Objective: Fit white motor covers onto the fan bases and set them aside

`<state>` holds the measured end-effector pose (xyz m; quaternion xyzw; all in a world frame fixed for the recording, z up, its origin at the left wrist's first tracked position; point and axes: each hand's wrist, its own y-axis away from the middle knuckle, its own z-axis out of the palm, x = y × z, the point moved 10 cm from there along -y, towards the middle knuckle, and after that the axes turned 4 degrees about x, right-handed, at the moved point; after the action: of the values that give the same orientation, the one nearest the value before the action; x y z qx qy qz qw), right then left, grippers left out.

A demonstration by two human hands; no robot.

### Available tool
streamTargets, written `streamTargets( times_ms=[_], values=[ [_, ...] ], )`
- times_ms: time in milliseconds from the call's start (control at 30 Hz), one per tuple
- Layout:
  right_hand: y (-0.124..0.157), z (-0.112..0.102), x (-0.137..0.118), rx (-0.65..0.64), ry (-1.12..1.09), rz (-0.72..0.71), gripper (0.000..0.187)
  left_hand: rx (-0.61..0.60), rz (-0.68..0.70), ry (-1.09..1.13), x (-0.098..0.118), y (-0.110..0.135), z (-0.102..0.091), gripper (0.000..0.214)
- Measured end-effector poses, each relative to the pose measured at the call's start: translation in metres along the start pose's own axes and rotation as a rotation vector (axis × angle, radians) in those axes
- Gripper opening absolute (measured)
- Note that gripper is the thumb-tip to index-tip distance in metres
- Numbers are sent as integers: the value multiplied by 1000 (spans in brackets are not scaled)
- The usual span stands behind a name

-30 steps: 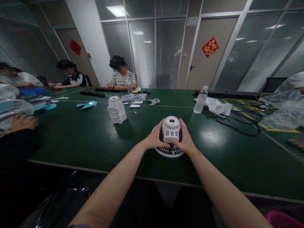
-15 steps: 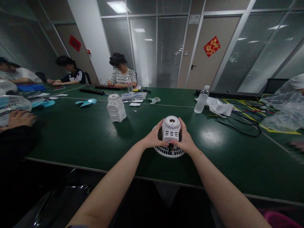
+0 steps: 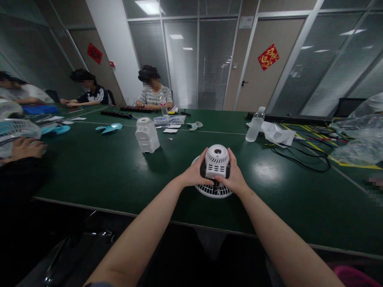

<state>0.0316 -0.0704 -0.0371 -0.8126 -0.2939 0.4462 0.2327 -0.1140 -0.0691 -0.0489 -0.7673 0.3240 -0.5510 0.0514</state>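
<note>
A white fan motor housing (image 3: 216, 159) stands on a round white fan grille (image 3: 213, 190) that lies flat on the green table (image 3: 98, 167). My left hand (image 3: 195, 174) wraps round the housing's left side and my right hand (image 3: 235, 177) round its right side. Both thumbs press at the housing's lower front, where a small dark part shows between them. A second white motor housing (image 3: 146, 135) stands alone further back to the left.
A water bottle (image 3: 255, 124), white crumpled paper (image 3: 278, 134) and black cables (image 3: 302, 157) lie at the back right. Blue fan blades (image 3: 109, 128) lie at the back left. Another person's hand (image 3: 24, 147) rests on a fan grille at the left edge. Three people sit at the far side.
The view has drifted slightly. My hands stay clasped on the housing with hardly any movement.
</note>
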Motion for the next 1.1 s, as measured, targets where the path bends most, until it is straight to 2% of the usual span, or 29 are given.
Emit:
streamTargets(
  times_ms=[200, 500, 733, 867, 1100],
  values=[
    [0, -6, 7, 76, -47, 8, 118, -26, -32, -43, -5, 2, 3, 141],
    [0, 5, 8, -52, -18, 64, 120, -18, -90, -63, -10, 3, 0, 140],
    [-4, 7, 6, -116, -2, 96, 128, 21, -13, -12, -9, -2, -4, 132],
    [-4, 6, 4, -122, -26, 106, 124, -27, 17, -5, -2, -2, -3, 128],
    [-2, 7, 4, -109, -39, 65, 124, -29, -63, 11, -6, 0, -4, 125]
  ],
)
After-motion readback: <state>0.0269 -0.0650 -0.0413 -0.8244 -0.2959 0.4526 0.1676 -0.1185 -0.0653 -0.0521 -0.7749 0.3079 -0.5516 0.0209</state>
